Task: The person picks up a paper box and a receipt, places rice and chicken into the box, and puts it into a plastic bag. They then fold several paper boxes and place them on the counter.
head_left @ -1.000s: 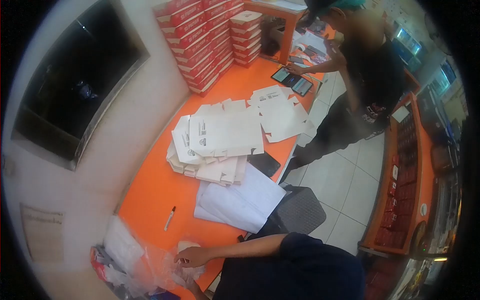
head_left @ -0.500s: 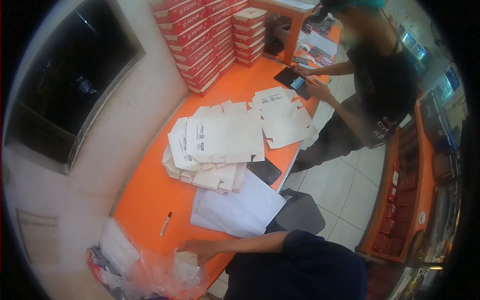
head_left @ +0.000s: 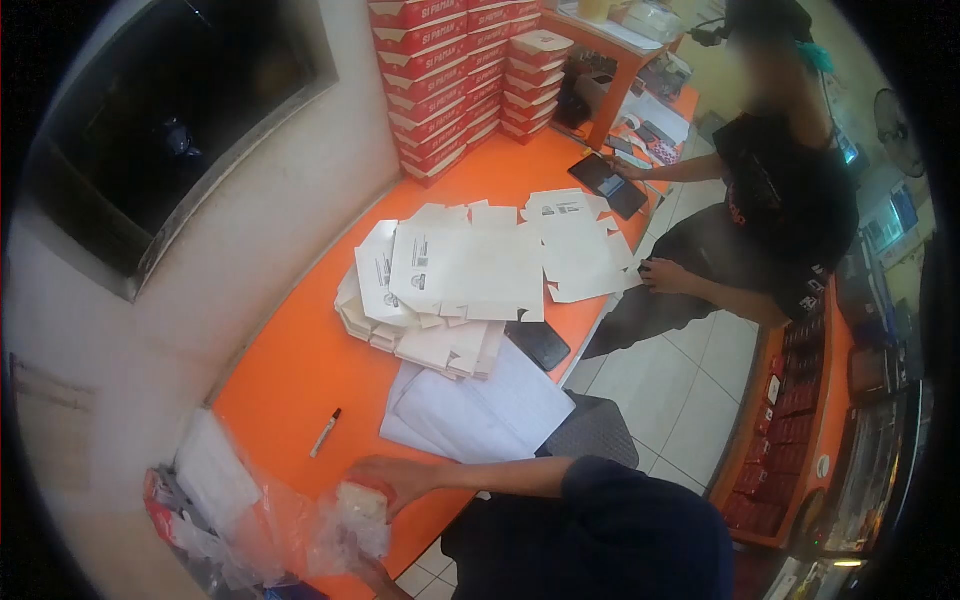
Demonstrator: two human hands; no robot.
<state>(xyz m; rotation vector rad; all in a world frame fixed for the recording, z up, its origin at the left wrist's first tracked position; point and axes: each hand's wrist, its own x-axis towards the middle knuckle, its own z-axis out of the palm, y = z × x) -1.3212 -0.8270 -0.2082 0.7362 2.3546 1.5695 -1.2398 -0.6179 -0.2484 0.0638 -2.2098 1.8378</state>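
My right hand reaches in from the dark sleeve at the bottom, its fingers wrapped round a pale bundle in clear plastic. What the bundle is, I cannot make out. Below it my left hand shows only in part at the lower edge, close to the crumpled clear plastic bag; its fingers are hidden. A marker pen lies on the orange table, just beyond my right hand. White paper sheets lie to the right of the pen.
Flat white box blanks are stacked mid-table, beside a black phone. Red printed boxes stand piled at the back. Across the table a co-worker touches a tablet. A grey stool stands by the table's edge.
My right hand has closed round the bundle and raised it slightly. My left forearm has come into view below. The co-worker's one hand has dropped from the tablet towards the box blanks.
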